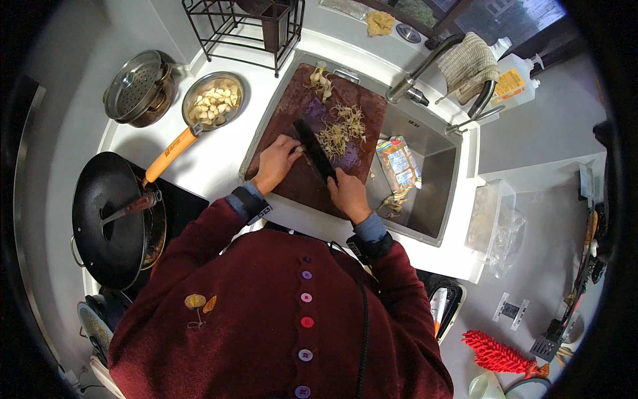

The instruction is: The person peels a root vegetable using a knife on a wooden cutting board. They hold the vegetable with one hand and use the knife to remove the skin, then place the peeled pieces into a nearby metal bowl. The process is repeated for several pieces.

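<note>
A brown cutting board lies across the left part of a steel sink. My right hand is shut on the handle of a dark, broad-bladed kitchen knife, its blade angled up and left over the board. Just left of the blade, my left hand holds a small pale piece, apparently a garlic clove, against the board. Right of the blade lies a pile of thin trimmed roots and ends. Several whole bulbs with stems rest near the board's far edge. A metal bowl at the left contains pale peeled cloves.
The sink contains a printed plastic packet and some scraps. A faucet with a cloth stands behind it. At the left are a steamer pot, a wok lid and a wooden handle. A wire rack stands behind.
</note>
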`<state>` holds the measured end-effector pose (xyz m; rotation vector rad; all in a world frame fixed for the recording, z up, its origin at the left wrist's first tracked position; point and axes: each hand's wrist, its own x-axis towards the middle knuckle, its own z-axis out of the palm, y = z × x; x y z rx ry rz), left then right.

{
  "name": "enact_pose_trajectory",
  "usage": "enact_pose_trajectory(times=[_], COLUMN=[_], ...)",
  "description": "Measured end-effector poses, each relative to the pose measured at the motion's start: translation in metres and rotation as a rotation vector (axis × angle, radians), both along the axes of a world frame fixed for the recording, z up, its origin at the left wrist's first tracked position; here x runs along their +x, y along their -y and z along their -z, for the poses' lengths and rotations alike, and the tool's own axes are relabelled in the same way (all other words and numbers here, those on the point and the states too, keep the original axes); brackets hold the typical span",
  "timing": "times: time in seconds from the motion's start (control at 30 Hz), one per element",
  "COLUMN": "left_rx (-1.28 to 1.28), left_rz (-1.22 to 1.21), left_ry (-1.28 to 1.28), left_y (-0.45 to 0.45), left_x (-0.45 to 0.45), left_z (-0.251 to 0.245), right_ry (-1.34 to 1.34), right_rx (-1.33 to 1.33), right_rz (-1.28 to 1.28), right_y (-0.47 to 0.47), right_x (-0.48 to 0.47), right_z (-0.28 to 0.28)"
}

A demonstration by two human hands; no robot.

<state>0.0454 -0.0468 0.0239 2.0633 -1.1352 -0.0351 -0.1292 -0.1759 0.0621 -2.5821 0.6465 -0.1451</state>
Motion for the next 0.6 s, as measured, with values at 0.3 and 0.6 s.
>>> enact_pose_trajectory(times=[0.3, 0.6], left_rx=[0.034, -0.002], left_rz=[0.075, 0.063], left_ry=[-0.009, -0.122], left_y=[0.015, -0.007], left_x=[0.003, 0.012], left_z=[0.01, -0.008], right_ry=[-0.067, 0.167], right_rx=[-0.023, -0.053], right_rz=[0.013, 0.105], right_y=[-0.007, 0.018], right_x=[0.007, 0.029], right_z=[-0.004, 0.013])
